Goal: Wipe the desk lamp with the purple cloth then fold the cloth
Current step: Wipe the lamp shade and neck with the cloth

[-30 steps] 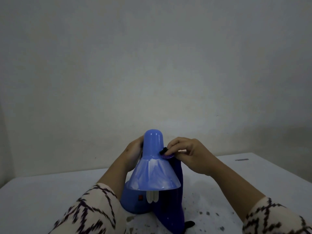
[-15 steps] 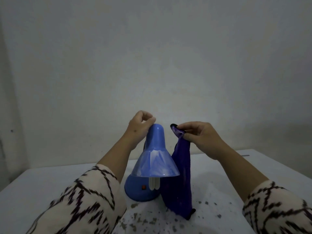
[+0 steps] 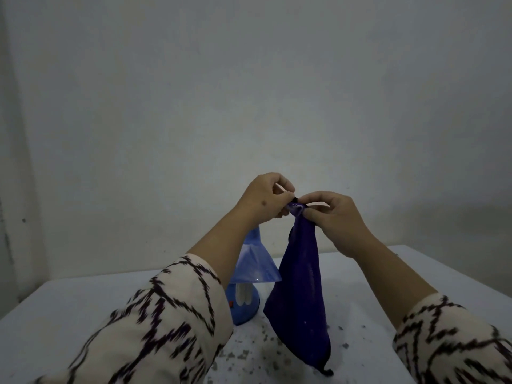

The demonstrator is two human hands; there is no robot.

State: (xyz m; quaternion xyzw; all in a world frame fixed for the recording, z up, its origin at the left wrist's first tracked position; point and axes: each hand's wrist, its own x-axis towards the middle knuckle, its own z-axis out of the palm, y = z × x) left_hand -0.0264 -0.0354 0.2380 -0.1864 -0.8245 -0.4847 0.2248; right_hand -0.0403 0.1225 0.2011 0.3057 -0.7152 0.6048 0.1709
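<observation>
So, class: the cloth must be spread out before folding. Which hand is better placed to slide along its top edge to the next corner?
Probably the left hand: it pinches the purple cloth beside the right hand, which grips the corner.

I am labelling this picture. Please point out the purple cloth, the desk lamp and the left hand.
purple cloth (image 3: 300, 295): head view, middle of the hanging fabric.
desk lamp (image 3: 256, 266): head view, translucent blue shade.
left hand (image 3: 264, 199): head view, back of the hand.
</observation>
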